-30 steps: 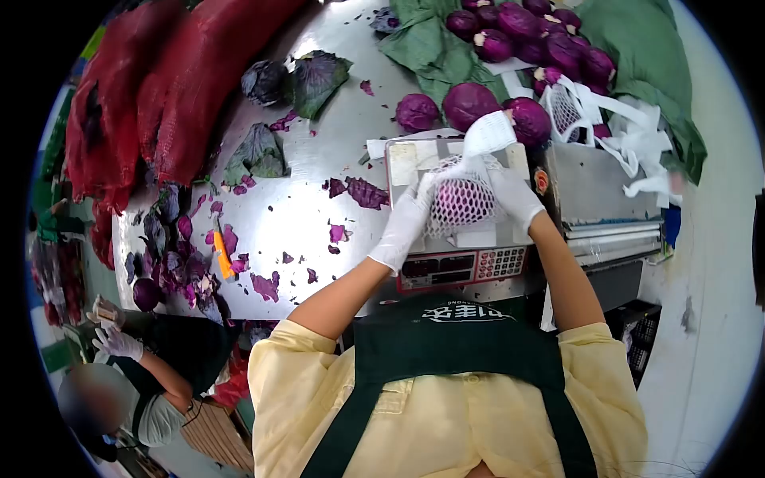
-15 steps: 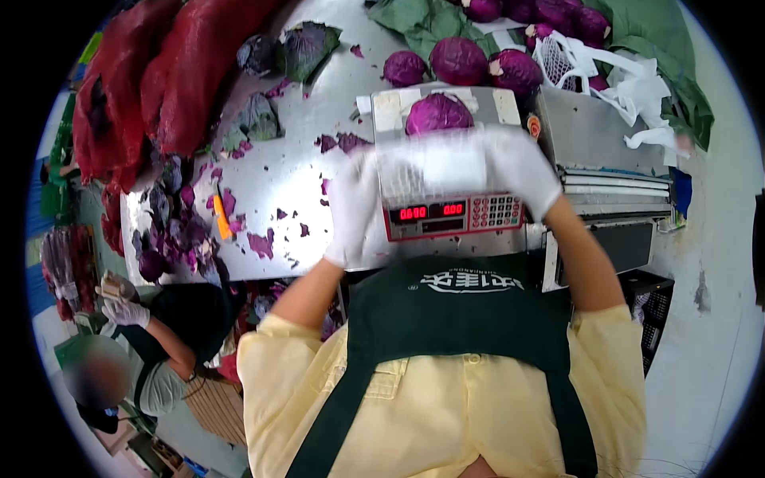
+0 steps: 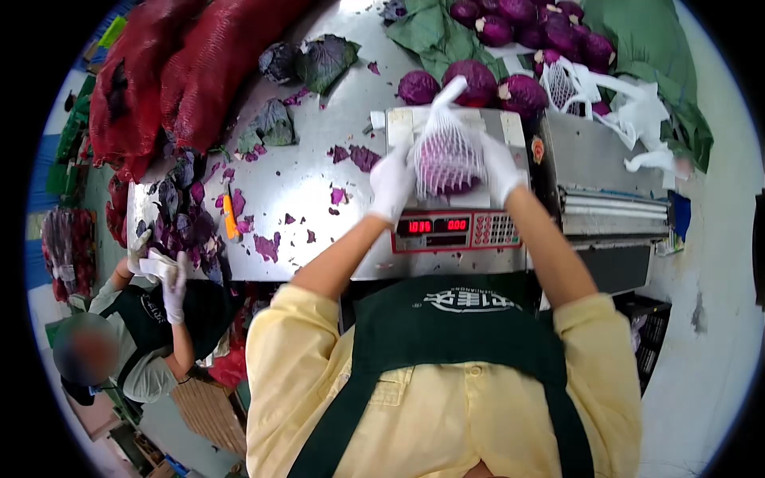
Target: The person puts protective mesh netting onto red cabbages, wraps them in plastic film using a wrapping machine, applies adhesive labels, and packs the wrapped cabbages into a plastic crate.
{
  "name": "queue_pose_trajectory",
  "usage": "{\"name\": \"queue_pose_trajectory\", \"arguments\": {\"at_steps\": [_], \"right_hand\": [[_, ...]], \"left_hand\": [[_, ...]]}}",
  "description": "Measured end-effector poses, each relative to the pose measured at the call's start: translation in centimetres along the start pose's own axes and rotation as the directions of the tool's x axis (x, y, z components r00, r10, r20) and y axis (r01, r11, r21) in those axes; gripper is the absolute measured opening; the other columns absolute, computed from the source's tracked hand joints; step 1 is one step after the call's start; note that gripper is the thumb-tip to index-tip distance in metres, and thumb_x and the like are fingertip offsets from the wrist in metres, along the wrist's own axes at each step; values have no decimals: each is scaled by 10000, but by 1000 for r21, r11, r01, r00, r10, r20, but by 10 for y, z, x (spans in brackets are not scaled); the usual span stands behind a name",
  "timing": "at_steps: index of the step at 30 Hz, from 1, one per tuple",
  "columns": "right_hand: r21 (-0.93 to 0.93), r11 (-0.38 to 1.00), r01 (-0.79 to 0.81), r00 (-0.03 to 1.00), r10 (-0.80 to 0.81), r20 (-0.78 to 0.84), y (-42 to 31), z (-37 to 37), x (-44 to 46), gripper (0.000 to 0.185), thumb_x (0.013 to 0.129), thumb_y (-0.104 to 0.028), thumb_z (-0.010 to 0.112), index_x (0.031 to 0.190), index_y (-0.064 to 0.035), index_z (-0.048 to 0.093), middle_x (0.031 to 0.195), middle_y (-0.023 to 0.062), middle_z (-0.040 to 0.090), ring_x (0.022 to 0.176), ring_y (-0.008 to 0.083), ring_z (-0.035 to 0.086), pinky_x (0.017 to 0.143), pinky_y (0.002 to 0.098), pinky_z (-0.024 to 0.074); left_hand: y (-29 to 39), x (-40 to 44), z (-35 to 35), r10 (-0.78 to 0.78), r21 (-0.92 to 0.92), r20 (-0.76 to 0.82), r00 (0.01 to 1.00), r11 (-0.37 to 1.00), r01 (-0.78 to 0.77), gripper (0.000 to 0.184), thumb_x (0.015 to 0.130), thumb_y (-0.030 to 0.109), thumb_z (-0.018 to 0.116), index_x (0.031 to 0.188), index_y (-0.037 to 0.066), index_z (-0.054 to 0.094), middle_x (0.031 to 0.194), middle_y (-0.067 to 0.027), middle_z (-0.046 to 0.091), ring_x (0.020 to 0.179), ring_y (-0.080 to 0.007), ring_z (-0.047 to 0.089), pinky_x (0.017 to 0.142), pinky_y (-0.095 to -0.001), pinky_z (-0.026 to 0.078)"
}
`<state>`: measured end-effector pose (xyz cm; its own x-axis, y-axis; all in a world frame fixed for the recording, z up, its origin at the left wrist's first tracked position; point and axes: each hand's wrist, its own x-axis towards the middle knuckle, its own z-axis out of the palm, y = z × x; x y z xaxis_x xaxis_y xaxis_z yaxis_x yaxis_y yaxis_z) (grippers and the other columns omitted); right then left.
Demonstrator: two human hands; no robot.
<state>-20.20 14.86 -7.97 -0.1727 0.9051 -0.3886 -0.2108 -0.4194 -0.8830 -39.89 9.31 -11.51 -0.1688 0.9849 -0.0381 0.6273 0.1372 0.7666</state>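
I log one purple cabbage point(image 3: 456, 186), seated on the scale point(image 3: 446, 242) atop the tabletop point(image 3: 311, 191), a white net point(image 3: 443, 131) around it, left hand point(image 3: 394, 185) and right hand point(image 3: 500, 169) grasping the net's opposite sides, seemingly to spread it evenly.

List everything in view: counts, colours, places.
Netted cabbage: one, purple in white net, on scale
Scale: one, silver and red, on table
Table: one, silver, centre
Loose cabbages: several, purple, beyond scale
Knife: one, orange, table's left
Leaf scraps: many, purple, across table
Mesh sacks: at least two, red, upper left
Netting: one bunch, white, upper right
Cloth: count unclear, green, upper right
Co-worker: one, pale sleeves, lower left
Apron: one, dark green, bottom
Left hand, right hand: one each, white gloves, flanking netted cabbage
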Motion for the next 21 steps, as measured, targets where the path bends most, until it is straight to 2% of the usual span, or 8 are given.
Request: {"name": "queue_pose_trajectory", "arguments": {"at_steps": [3, 5, 6, 7, 8, 11, 17, 21], "right_hand": [[-79, 988, 134, 989, -138, -45, -30, 26, -74, 361, 1019, -190, 381, 1171, 47, 607, 1110, 109, 660, 1013, 173, 612, 926, 280, 438], [-261, 940, 221, 973, -231, -5, -38, 25, -99, 357, 1020, -199, 400, 1176, 49, 605, 1106, 106, 660, 993, 168, 609, 913, 277, 443], [-634, 692, 345, 929, -348, 126, -49, 17, -115, 344, 1019, -203, 412, 1154, 41, 614, 1089, 108, 664, 967, 153, 604, 889, 270, 445], [-390, 900, 192, 981, -186, 55, -44, 6, -126, 314, 1010, -196, 432, 1092, 31, 632, 1014, 98, 667, 922, 144, 602, 843, 272, 453], [-501, 767, 400, 916, -324, 236, -56, 0, -136, 285, 994, -181, 457, 1028, 34, 641, 932, 86, 654, 857, 136, 595, 783, 276, 462], [-231, 959, -162, 831, 259, 491, -94, 4, -174, 308, 960, -246, 505, 976, 15, 668, 792, 65, 638, 728, 81, 567, 662, 202, 431], [-88, 990, -113, 954, 133, 270, -60, 4, -165, 364, 1025, -247, 397, 1185, 31, 569, 1060, 68, 640, 903, 139, 599, 791, 252, 476], [118, 871, -478, 865, 442, 238, -29, -4, -170, 358, 1015, -263, 420, 1215, -4, 567, 1134, 79, 632, 1004, 179, 602, 883, 309, 476]], "left_hand": [[19, -37, -3, -149, -831, 254, 956, 472, 295, 533, 983, 480, 422, 1307, 71, 531, 1245, -154, 601, 1119, -249, 596, 925, -415, 508], [50, -66, -43, -41, -639, 769, 638, -99, 763, 637, 989, 548, 353, 1392, 60, 427, 1359, -130, 518, 1188, -285, 555, 1015, -437, 464], [56, -78, -48, 1, -701, 711, 703, -77, 709, 691, 979, 595, 301, 1416, 67, 395, 1366, -146, 506, 1246, -280, 509, 1036, -476, 444], [64, -88, -60, -13, -661, 744, 668, -156, 734, 735, 970, 631, 251, 1399, 56, 414, 1352, -150, 516, 1263, -271, 495, 1032, -473, 447], [60, -92, -60, -17, -677, 733, 680, -118, 727, 749, 968, 638, 236, 1391, 47, 419, 1341, -152, 524, 1262, -270, 496, 1034, -462, 447], [34, -98, -40, -107, -703, 711, 695, -80, 707, 702, 988, 590, 275, 1348, 12, 445, 1252, -174, 585, 1156, -281, 575, 1021, -395, 462], [77, -132, -69, 20, -801, 535, 845, -305, 515, 331, 991, 184, 418, 1182, -45, 563, 1103, -162, 646, 1011, -236, 638, 958, -364, 500], [77, -128, -76, 183, -716, 487, 854, -477, 510, 319, 933, 174, 488, 1123, -63, 585, 1090, -169, 654, 990, -250, 644, 932, -369, 502]]}}
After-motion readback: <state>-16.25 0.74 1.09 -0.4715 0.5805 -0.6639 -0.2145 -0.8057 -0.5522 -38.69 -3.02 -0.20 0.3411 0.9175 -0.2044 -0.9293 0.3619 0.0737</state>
